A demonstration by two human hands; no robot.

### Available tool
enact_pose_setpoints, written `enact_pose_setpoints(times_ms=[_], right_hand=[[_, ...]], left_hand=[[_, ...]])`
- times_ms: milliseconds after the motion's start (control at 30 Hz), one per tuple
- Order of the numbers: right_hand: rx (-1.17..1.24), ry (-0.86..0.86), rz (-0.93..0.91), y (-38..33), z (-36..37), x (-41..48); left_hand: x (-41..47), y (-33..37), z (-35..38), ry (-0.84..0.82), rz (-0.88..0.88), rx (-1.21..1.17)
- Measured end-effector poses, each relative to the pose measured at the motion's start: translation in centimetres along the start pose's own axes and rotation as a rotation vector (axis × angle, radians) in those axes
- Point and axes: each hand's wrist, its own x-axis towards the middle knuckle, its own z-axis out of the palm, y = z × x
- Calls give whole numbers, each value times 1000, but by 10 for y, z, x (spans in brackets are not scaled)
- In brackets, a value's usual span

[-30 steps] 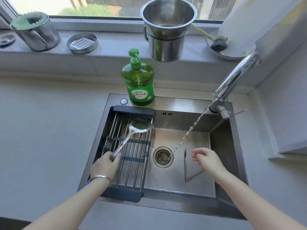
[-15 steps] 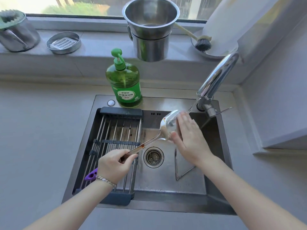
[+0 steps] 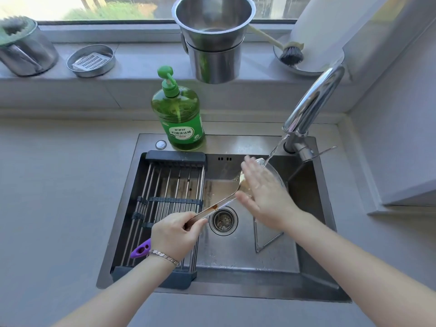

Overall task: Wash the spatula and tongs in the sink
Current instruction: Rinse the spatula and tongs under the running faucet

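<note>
My left hand (image 3: pixel 175 234) grips the handle of a steel spatula (image 3: pixel 221 202) with a purple handle end (image 3: pixel 141 249). The spatula slants up to the right over the steel sink (image 3: pixel 236 263). Its blade is under the water stream from the tap (image 3: pixel 313 100). My right hand (image 3: pixel 264 197) lies flat, fingers spread, against the blade and hides most of it. Brownish water runs down the sink's back wall. The steel tongs (image 3: pixel 264 241) lie on the sink floor, right of the drain (image 3: pixel 223 220), partly under my right forearm.
A dark roll-up drying rack (image 3: pixel 165 197) spans the sink's left half. A green soap bottle (image 3: pixel 180 114) stands on the sink's back rim. On the window sill sit stacked steel pots (image 3: pixel 214 38), a dish brush (image 3: pixel 290 51), a small steel dish (image 3: pixel 90 60) and a steel container (image 3: pixel 23 46).
My left hand lifted the spatula off the rack and swung its blade right under the tap. My right hand rose from above the tongs onto the blade. Water now splashes over both.
</note>
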Motion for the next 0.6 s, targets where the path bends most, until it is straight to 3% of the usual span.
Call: enact_pose_setpoints(times_ms=[100, 233, 400, 500, 600], right_hand=[[2, 43, 113, 7, -10, 7], [-134, -1, -212, -11, 6, 0], [-78, 107, 89, 10, 3, 6], [-221, 10, -27, 1, 10, -6], [-289, 85, -91, 16, 12, -15]], left_hand=[[1, 6, 2, 1, -25, 18], [5, 19, 3, -2, -101, 16], [20, 42, 4, -107, -165, 73], [26, 52, 7, -119, -187, 63], [33, 60, 8, -131, -191, 54]])
